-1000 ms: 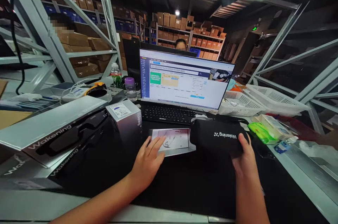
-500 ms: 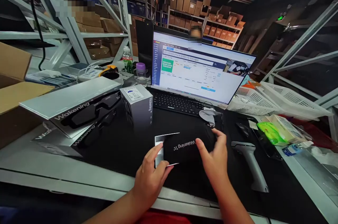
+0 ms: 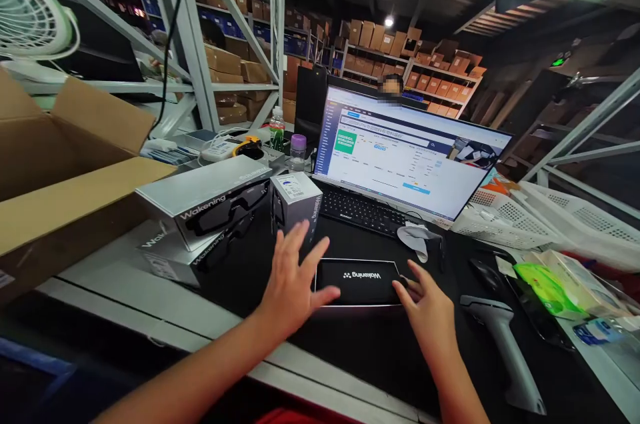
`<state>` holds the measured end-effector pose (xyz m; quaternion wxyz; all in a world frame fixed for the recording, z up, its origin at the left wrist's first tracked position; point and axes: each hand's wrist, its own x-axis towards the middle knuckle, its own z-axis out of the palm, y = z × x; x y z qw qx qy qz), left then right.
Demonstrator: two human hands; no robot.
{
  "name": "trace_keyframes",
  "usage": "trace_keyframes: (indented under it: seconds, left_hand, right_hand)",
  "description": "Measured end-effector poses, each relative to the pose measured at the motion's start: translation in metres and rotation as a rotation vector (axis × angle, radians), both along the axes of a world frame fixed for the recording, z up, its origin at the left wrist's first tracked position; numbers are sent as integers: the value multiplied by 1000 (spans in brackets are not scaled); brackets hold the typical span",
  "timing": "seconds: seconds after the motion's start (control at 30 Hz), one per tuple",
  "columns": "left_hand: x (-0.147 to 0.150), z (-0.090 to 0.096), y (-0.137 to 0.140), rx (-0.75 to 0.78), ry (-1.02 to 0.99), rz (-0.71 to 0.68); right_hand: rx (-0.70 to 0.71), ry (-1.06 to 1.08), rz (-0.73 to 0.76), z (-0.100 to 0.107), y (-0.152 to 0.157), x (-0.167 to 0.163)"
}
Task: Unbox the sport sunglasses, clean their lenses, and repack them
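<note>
A black case with "Wakening" in white print lies flat inside an open, pale-edged box on the black mat. My left hand is over the left end of this box, fingers spread, holding nothing. At the right end, the thumb and curled fingers of my right hand close on the box's edge; its fingertips are partly hidden. Behind my left hand stands a small silver box with a label on top. To its left, a silver glasses box rests on another such box.
An open cardboard carton stands at the left. Behind the mat are a keyboard, a monitor and a grey cloth. A barcode scanner, a mouse and a green packet lie at the right.
The black case has gone from between my hands to lying flat in the open box. My left hand has let go and spread its fingers. The view has swung left.
</note>
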<state>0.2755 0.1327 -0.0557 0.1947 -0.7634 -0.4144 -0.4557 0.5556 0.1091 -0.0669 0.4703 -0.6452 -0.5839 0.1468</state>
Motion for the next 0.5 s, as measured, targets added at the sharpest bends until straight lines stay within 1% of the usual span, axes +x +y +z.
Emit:
trace_keyframes:
  seconds: [0.07,0.1,0.17,0.2,0.27,0.37,0.43,0.5]
  left_hand:
    - [-12,31,25,-2,-27,68]
    - [-18,47,38,-24,-12,103]
    - [-26,71,62,-122,22,193]
    - [-28,79,73,-178,30,233]
    - [-31,86,90,-329,89,275]
    - [-34,85,102,-521,168,286]
    - [-37,84,104,-599,159,313]
    - [-40,87,106,-658,151,314]
  right_hand:
    - [-26,109,8,2,-5,3]
    - [-33,99,12,3,-8,4]
    - [-5,-21,6,5,-16,3]
    - [28,-102,2,6,-20,1]
    - [100,-269,-15,5,-29,-3]
    - [159,-448,-74,0,-38,-6]
    - [172,-463,-73,-4,-40,-2]
    - [185,-396,-29,-5,-39,4]
